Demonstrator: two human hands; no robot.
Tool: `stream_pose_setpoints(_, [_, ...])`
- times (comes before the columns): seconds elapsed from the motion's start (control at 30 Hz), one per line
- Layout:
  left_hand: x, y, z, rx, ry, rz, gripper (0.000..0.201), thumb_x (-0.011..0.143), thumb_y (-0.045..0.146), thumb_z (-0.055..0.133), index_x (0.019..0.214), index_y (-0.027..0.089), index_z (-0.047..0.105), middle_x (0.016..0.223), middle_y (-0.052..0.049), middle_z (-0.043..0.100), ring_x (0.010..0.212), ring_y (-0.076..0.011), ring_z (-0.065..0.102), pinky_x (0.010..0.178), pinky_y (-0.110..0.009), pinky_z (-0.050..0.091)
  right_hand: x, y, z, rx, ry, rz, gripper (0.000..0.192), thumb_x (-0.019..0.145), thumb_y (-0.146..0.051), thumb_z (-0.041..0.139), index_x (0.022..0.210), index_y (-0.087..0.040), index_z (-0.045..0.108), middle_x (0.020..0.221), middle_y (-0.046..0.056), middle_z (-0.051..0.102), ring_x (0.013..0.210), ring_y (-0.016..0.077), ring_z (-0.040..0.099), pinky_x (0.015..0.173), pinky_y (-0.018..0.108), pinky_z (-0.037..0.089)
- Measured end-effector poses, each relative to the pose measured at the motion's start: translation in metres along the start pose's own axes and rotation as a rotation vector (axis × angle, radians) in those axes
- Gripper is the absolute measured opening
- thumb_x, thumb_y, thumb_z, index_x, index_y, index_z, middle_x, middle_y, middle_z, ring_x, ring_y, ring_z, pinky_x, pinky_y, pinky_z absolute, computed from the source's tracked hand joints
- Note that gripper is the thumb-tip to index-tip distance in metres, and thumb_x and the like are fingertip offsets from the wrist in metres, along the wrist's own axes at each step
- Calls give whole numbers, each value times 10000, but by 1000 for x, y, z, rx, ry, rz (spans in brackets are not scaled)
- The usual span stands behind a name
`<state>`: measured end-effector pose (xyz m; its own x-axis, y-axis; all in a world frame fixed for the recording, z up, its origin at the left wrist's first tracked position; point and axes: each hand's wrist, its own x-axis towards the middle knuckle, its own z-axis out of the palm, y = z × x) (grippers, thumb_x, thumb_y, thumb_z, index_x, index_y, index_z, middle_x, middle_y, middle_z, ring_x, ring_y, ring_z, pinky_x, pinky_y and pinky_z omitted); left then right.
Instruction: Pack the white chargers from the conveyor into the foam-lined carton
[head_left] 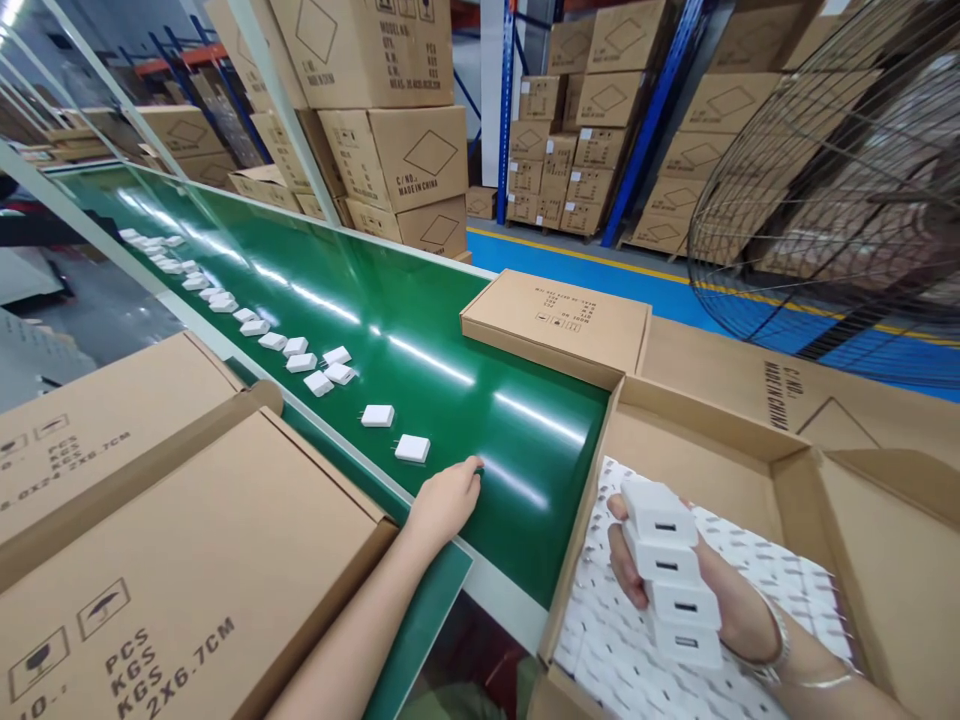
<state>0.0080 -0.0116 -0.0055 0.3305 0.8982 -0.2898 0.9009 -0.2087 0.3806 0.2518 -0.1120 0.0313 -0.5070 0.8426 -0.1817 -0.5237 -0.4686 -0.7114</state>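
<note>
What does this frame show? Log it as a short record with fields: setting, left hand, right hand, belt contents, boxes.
setting: warehouse packing line beside a green conveyor belt
left hand: left hand flat on the belt edge, empty, near the closest white charger
right hand: right hand grips a stack of four white chargers over the open carton
belt contents: row of white chargers trailing away
boxes: closed flat box on the belt's far side

White chargers, stack of four + strays on belt

Four white chargers point(671, 572) lie side by side in a row in the right hand point(701, 590), USB slots up, over an open box. Nearest loose charger point(412, 448) lies flat on the green belt, just beside the left hand point(446, 500); another charger point(377, 415) near it.
</note>
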Motion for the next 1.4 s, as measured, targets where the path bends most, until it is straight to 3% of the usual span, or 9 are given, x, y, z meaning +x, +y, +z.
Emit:
stream_pose_setpoints(0.27, [-1,2,-1,-16,22,1,321,878,251,263,1093,246,501,1072,-32,622,952,-194,585,752,-289,426,1,-1,2,-3,33,-6,522,832,-642,231,974,-236,527,674,19,563,573,131,527,557,260,365])
stream_pose_setpoints(0.57, [-2,2,4,8,72,19,308,877,248,264,1038,249,526,1036,-21,634,935,-190,587,732,-282,417,0,0,4,-53,120,-28,525,803,-660,323,983,-226,556,635,7,551,550,131,518,549,262,416])
stream_pose_setpoints(0.67, [-2,2,4,5,73,11,302,873,253,269,1021,249,532,1013,-20,641,925,-193,588,718,-283,413,-6,-15,0,-147,216,29,551,755,-701,368,972,-234,562,667,18,583,598,161,554,568,286,450])
stream_pose_setpoints(0.77, [-2,2,2,-9,86,-2,301,873,260,269,1017,251,533,986,-16,646,908,-192,588,703,-281,409,-13,-50,-11,-452,451,-21,553,701,-693,475,1010,-240,547,823,39,632,721,201,589,618,311,478])
stream_pose_setpoints(0.87, [-3,4,0,-29,82,-7,305,877,261,268,1028,247,533,981,-19,647,896,-180,587,701,-269,406,-11,-87,-32,-1037,646,-106,551,698,-662,500,1022,-218,543,888,56,641,739,225,587,585,306,464])
stream_pose_setpoints(0.97, [-3,4,-2,-57,69,2,313,882,257,261,1031,244,536,981,-16,648,886,-164,588,700,-254,409,3,-101,-57,-1591,814,32,545,741,-630,444,1059,-201,551,880,86,651,766,274,588,592,336,438])
stream_pose_setpoints(1.03, [-3,3,-3,-74,68,8,315,880,249,260,1028,242,538,986,-16,648,880,-160,591,695,-250,413,16,-96,-70,-1777,870,185,558,759,-613,408,1112,-201,542,915,104,653,813,307,589,621,361,434])
stream_pose_setpoints(1.23, [-4,1,-2,-83,87,14,312,881,238,270,1047,241,535,1015,-15,643,911,-163,591,732,-258,425,32,-67,-77,-1687,495,194,532,809,-628,292,971,-208,575,936,67,654,862,255,593,738,340,452])
stream_pose_setpoints(1.4, [-6,3,1,7,97,34,309,878,212,284,1063,236,530,1032,-28,635,931,-181,592,763,-283,429,32,-66,-77,-1552,533,214,538,824,-602,275,1075,-223,563,1220,63,553,1116,274,490,941,382,380])
